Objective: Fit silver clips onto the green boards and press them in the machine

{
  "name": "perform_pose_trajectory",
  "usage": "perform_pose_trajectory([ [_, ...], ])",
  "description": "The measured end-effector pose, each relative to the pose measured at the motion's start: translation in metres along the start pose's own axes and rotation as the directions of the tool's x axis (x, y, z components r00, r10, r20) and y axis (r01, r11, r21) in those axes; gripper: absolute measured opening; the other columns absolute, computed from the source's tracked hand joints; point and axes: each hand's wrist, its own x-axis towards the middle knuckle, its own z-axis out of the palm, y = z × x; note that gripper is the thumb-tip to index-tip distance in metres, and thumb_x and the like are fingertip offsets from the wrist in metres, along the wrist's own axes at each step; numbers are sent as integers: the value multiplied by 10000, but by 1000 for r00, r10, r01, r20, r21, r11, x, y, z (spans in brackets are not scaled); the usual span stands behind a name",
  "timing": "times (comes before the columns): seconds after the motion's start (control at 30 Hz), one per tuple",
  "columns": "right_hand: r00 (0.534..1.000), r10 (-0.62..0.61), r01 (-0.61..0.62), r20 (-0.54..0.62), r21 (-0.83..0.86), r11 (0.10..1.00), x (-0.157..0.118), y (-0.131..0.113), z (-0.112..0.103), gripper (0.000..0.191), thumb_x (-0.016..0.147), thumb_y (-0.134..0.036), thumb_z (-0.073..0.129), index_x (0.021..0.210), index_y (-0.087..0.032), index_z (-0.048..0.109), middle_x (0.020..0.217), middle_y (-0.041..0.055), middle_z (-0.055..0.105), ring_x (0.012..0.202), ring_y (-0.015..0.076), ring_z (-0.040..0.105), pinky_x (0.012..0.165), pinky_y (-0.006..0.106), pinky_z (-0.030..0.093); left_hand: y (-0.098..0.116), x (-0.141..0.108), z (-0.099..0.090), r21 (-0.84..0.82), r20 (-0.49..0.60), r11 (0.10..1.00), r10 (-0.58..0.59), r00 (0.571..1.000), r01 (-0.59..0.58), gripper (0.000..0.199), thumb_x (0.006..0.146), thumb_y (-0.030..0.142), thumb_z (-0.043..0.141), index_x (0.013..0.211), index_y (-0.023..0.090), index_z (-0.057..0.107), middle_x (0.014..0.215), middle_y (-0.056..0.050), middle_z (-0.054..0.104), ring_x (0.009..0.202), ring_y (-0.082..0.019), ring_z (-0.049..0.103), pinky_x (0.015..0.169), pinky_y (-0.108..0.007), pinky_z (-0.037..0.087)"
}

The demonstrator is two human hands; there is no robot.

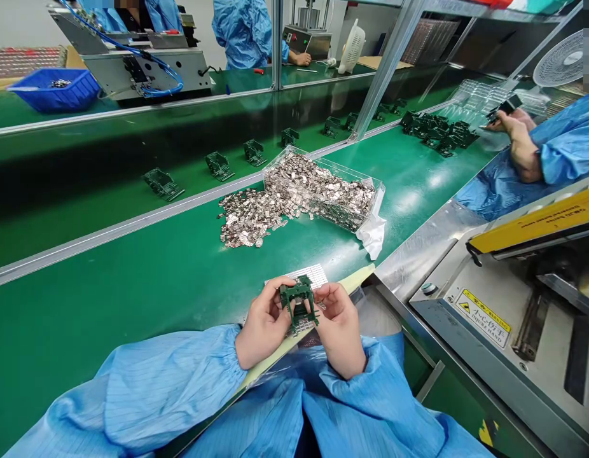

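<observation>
A dark green plastic frame (297,298) is held up between both hands near the table's front edge. My left hand (266,323) grips its left side, the thumb inside the opening. At its right side, my right hand (338,324) has thumb and fingers closed on the frame. Behind and beneath the part lies a white gridded sheet (316,275), partly covered by the hands. Farther back, many small silvery metal pieces (249,219) are heaped on the green table (170,292), beside a clear tray (378,202) full of the same pieces.
Several green frames (161,184) stand on the strip behind the metal rail (108,232). A person's hands (518,140) hold a dark part at the right, near a pile of green frames (437,130). A machine (504,318) with a warning label occupies the right; a blue bin (56,90) sits back left.
</observation>
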Motion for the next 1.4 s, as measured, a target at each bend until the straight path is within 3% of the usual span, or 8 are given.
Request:
perform_pose_trajectory([
  [0.33, 999, 33, -35, 29, 109, 993, -7, 1, -2, 278, 714, -289, 731, 766, -218, 467, 701, -31, 510, 612, 126, 482, 546, 223, 437, 8, -6, 3, -13, 13, 998, -60, 998, 60, 253, 823, 259, 639, 1062, 235, 561, 910, -33, 630, 732, -144, 603, 640, -244, 525],
  [0.53, 1000, 5, -3, -14, 153, 988, -15, 4, -9, 274, 714, -274, 737, 745, -215, 471, 701, -32, 520, 628, 124, 489, 579, 228, 444, 8, -14, 14, 9, 25, 995, -97, 995, 96, 261, 833, 282, 641, 1075, 235, 555, 879, -25, 629, 715, -140, 600, 646, -257, 546],
  [0.67, 1000, -11, 9, 18, 106, 994, -19, 3, -30, 257, 745, -339, 745, 778, -215, 522, 720, -19, 548, 647, 140, 519, 579, 245, 461, 13, -13, 19, 27, 77, 993, -120, 990, 118, 293, 841, 344, 642, 1097, 232, 553, 879, -34, 632, 711, -142, 609, 632, -257, 569],
  [0.83, 986, 34, -51, -165, -96, 994, -12, 22, -74, 374, 809, -550, 669, 856, -181, 633, 763, 35, 627, 668, 161, 547, 571, 263, 455, 15, 14, 25, -83, 84, 980, -176, 981, 183, 443, 785, 448, 694, 1122, 231, 505, 966, -48, 599, 823, -178, 641, 571, -241, 587],
  [0.93, 994, 106, -108, -23, -134, 985, -6, 42, -83, 491, 828, -644, 591, 781, -161, 665, 702, 52, 647, 622, 161, 557, 558, 272, 460, 6, 32, 31, -122, 116, 975, -170, 979, 184, 501, 758, 475, 718, 1109, 210, 479, 943, -46, 584, 814, -172, 636, 576, -239, 587],
  [1.03, 986, 111, -100, 121, -99, 990, -3, 56, -78, 507, 839, -653, 571, 716, -167, 654, 655, 45, 647, 581, 151, 564, 559, 269, 475, -4, 41, 35, -126, 153, 978, -149, 977, 169, 494, 774, 472, 707, 1108, 200, 465, 924, -41, 597, 781, -152, 631, 601, -240, 584],
  [1.2, 988, 46, -34, 146, -82, 996, -6, 67, -72, 477, 842, -621, 587, 661, -183, 642, 607, 34, 620, 580, 163, 564, 572, 277, 471, -8, 42, 28, -95, 203, 982, -144, 969, 166, 454, 807, 430, 691, 1126, 187, 478, 892, -35, 609, 753, -142, 634, 630, -246, 578],
  [1.4, 995, -63, 73, 83, -121, 990, -13, 81, -69, 446, 890, -580, 527, 678, -197, 616, 659, 24, 571, 637, 166, 538, 621, 292, 437, -2, 44, 27, -98, 234, 969, -198, 952, 226, 464, 806, 438, 693, 1126, 183, 475, 879, -29, 614, 740, -137, 643, 624, -241, 590],
])
